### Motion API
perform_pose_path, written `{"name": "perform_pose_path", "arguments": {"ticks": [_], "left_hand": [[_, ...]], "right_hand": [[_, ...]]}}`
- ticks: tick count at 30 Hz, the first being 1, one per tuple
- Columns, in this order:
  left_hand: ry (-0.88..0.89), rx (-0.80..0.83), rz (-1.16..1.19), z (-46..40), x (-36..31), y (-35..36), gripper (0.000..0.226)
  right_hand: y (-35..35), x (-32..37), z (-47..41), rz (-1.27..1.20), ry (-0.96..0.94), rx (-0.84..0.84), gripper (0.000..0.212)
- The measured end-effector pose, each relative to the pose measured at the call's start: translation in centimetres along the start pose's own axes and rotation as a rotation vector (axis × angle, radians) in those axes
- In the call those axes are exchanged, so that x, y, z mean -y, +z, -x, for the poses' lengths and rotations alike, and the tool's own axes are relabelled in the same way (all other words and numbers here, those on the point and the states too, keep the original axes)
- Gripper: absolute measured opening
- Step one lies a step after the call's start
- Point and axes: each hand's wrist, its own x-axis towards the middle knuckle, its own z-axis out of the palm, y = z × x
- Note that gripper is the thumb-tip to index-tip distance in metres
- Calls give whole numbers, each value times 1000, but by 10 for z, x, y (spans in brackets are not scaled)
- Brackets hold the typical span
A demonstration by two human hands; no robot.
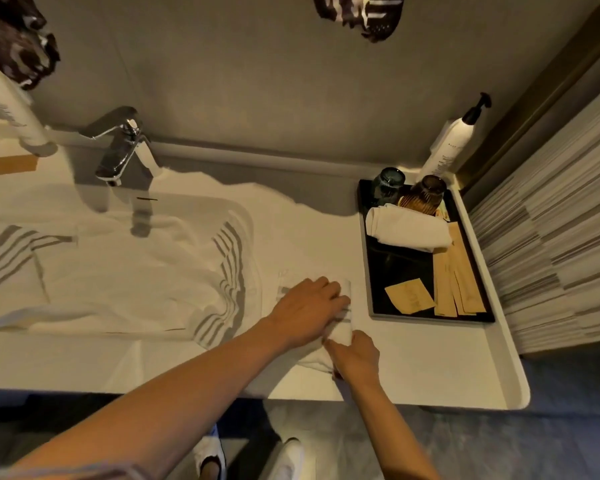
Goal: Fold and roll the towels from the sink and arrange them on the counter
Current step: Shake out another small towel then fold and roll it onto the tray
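The left hand (309, 308) covers most of the small white towel with grey stripes (346, 315), so how far it is rolled cannot be told. The right hand (355, 355) hides the towel's near end. The large white striped towel (125, 271) fills the white sink basin (238, 211) and runs off the left edge. Print on the tall white pump bottle (447, 147) is too small to read. The dark patterned cloth (14, 43) is cut off at the top.

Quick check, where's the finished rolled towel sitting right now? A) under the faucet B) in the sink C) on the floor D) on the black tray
D: the rolled towel lies across the black tray, in front of the two glasses, while both hands work a second towel on the counter.
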Motion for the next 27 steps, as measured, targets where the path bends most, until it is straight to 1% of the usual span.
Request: {"name": "perform_pose_path", "arguments": {"ticks": [1, 2, 3, 4, 5, 6, 7, 8, 9, 10, 11, 13, 14, 15, 16, 17, 18, 19, 20, 21, 23, 24, 26, 27], "left_hand": [[49, 48, -2, 0, 2, 9, 39], [35, 85, 2, 1, 7, 20, 46], [-16, 127, 36, 5, 13, 26, 51], [-57, 143, 119, 11, 15, 31, 52], [-82, 100, 234, 18, 15, 32, 51], [-107, 5, 337, 26, 15, 32, 45], [-175, -107, 410, 37, 12, 29, 35], [-278, -206, 489, 46, 8, 22, 24], [-412, -239, 597, 58, 5, 19, 17], [-561, -192, 732, 66, 1, 14, 15], [-715, -133, 899, 67, -2, 12, 17], [-1007, -133, 1323, 58, -2, 3, 25], [-1119, -137, 1531, 51, -2, -7, 31], [-1177, -123, 1660, 46, -1, -14, 38], [-1177, -104, 1718, 43, 0, -22, 43], [-1150, -86, 1718, 43, -1, -26, 44], [-1118, -69, 1693, 45, -3, -30, 40], [-1093, -53, 1641, 47, -4, -31, 32], [-1088, -48, 1536, 48, -5, -31, 25], [-1109, -56, 1373, 49, -1, -26, 20], [-1159, -90, 1027, 52, 10, -17, 20], [-1163, -108, 920, 54, 14, -14, 23], [-1129, -102, 774, 61, 23, -5, 33], [-1092, -89, 696, 63, 25, 0, 41]], "right_hand": [[-1, -2, -1, 18, -8, -19, 22], [-4, -5, -2, 10, -13, -48, 19], [-7, -6, -3, -18, -20, -82, 17], [-11, -8, -5, -51, -30, -110, 15], [-13, -8, -6, -67, -42, -133, 14], [-15, -7, -7, -47, -60, -150, 14], [-16, -7, -7, 2, -91, -165, 15], [-16, -4, -7, 51, -134, -180, 16], [-13, -3, -5, 88, -185, -197, 16], [-9, 0, -1, 107, -243, -219, 15], [-5, 1, 2, 119, -319, -246, 14], [4, 2, 8, 152, -529, -276, 18], [10, 1, 11, 195, -650, -261, 19], [15, -2, 13, 284, -761, -227, 21], [20, -6, 14, 408, -856, -180, 24], [26, -12, 14, 533, -913, -112, 32], [30, -20, 15, 635, -930, -52, 42], [33, -26, 15, 712, -924, -18, 50], [33, -31, 17, 760, -911, -2, 52], [31, -32, 18, 774, -898, 14, 48], [26, -34, 22, 725, -897, 21, 31], [24, -35, 24, 675, -895, 27, 26], [21, -34, 28, 557, -849, 26, 31], [21, -34, 29, 488, -817, -4, 31]]}}
